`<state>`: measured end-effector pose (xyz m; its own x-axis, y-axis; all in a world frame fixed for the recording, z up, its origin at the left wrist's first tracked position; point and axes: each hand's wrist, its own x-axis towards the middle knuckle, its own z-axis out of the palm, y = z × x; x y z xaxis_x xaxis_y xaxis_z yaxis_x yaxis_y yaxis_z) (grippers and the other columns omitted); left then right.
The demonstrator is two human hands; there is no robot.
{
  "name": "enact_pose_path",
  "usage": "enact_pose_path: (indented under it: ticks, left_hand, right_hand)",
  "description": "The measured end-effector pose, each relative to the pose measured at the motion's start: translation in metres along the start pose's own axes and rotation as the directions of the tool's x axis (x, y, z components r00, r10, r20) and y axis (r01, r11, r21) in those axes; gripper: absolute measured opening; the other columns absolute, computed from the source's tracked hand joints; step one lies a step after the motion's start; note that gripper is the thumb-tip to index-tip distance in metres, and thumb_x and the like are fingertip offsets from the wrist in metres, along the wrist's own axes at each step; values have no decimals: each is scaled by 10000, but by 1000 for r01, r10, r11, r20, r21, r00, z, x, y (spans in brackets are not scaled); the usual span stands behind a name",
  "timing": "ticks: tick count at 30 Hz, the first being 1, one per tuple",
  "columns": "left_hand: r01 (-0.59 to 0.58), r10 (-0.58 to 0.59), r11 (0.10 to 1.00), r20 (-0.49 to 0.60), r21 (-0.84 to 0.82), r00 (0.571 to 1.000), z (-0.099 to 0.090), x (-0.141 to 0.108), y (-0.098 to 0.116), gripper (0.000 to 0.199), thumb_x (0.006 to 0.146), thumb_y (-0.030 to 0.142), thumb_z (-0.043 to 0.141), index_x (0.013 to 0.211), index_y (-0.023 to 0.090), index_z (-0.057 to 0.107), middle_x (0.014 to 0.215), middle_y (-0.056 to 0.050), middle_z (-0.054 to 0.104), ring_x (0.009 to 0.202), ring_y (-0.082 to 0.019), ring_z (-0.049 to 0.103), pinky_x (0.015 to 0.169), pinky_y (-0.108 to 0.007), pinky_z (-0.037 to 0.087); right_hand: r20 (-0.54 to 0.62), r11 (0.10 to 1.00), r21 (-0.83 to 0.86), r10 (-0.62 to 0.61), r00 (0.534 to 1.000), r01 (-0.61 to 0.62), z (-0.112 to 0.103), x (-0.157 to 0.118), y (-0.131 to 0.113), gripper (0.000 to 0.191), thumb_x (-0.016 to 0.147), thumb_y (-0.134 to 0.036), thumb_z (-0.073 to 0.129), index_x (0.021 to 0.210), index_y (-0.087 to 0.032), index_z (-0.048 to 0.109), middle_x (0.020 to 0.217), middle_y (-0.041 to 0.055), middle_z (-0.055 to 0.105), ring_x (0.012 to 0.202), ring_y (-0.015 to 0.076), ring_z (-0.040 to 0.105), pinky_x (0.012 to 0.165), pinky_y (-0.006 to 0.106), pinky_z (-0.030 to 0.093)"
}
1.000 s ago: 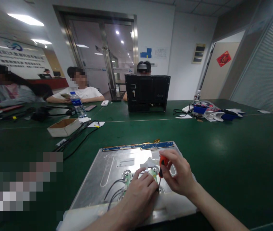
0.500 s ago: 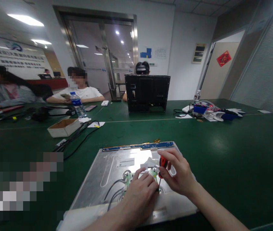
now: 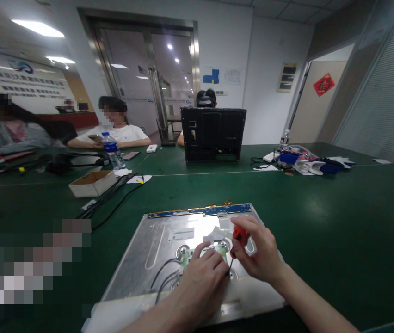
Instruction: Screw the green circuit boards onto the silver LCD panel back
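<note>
A silver metal panel point(image 3: 151, 249) with a blue circuit strip point(image 3: 190, 212) along its far edge lies in front of me. On its middle is a small green circuit board point(image 3: 185, 259) with black cables, partly covered by my left hand point(image 3: 206, 273). That hand rests over the board, fingers bent; whether it pinches anything is hidden. Between the thumb and fingers of my right hand point(image 3: 261, 249) is a red and black screwdriver point(image 3: 239, 235). Its thin shaft points down beside my left fingertips, near the board's right edge, where the tip is hard to see.
A black monitor frame point(image 3: 214, 134) stands across the green table point(image 3: 322, 240). An open box point(image 3: 93, 184), black cables and a water bottle point(image 3: 113, 151) are at left. Gloves and blue items point(image 3: 308, 162) lie back right. Several people sit around the table.
The screwdriver's handle has turned and tilted slightly to the right as my right fingers shifted on it. My left hand has stayed in place.
</note>
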<state>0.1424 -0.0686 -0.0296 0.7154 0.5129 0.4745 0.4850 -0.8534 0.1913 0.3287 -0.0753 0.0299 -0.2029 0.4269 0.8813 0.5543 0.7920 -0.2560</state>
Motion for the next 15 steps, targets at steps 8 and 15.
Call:
enact_pose_path:
  ticks: [8,15]
  left_hand:
    - [12,-12,1000,21,2,1000,-2,0,2,115,865,103,628,847,216,634,872,-3,704,868,-218,647,1095,-459,372]
    - [-3,2,1000,-7,-12,1000,1,0,-1,100,876,126,610,849,218,641,870,-8,711,873,-225,643,1088,-463,370]
  right_hand:
    - [-13,1000,-8,-6,1000,6,0,2,-2,376,886,-92,549,1233,-237,542,870,14,617,609,128,597,493,215,509]
    - [-5,999,-15,-29,1000,29,0,1,-1,369,937,-150,564,1296,-234,547,908,30,621,649,136,611,560,245,558]
